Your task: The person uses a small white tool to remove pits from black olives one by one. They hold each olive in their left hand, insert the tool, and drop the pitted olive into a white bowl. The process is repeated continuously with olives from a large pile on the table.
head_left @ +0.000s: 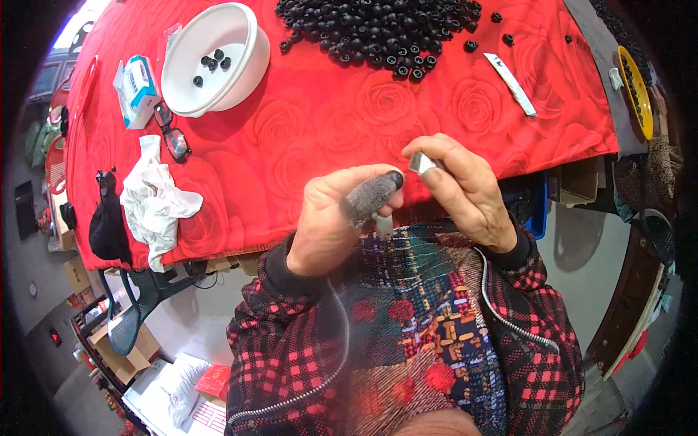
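My left hand is closed near the table's front edge, pinching a small black rounded part. A grey fuzzy cover wraps one of its digits. To the right, my right hand grips a short flat metal blade with a white lower part between thumb and fingers. The blade is a little apart from the black part. A big heap of similar small black parts lies at the far side of the red tablecloth. Several more sit in a white plastic basin at the far left.
Left on the red tablecloth are a blue-and-white box, black-framed glasses, a crumpled white cloth and a black pouch-like item. A long white strip lies at the right, and a yellow tray stands beyond.
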Demonstrator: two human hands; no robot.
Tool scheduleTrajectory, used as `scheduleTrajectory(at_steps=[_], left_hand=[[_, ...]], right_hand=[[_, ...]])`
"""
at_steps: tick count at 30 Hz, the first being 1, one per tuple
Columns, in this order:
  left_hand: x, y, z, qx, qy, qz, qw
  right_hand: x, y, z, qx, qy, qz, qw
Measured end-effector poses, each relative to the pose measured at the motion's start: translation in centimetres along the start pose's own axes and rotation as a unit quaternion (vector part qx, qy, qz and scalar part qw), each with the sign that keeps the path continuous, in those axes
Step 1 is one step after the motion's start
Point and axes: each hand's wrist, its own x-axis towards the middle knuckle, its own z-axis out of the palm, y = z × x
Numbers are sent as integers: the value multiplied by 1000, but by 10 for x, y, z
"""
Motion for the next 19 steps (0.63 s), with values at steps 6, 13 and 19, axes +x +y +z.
scheduleTrajectory(at_steps=[6, 13, 19], left_hand=[[2, 0, 0, 7, -4, 2, 1000], [6, -3, -2, 12, 9, 2, 1000], [7, -4, -3, 13, 13, -4, 1000]], right_hand=[[5, 5, 3, -12, -1, -16, 1000], [7, 7, 1, -27, -13, -19, 999], [6, 10, 0, -25, -16, -17, 999]])
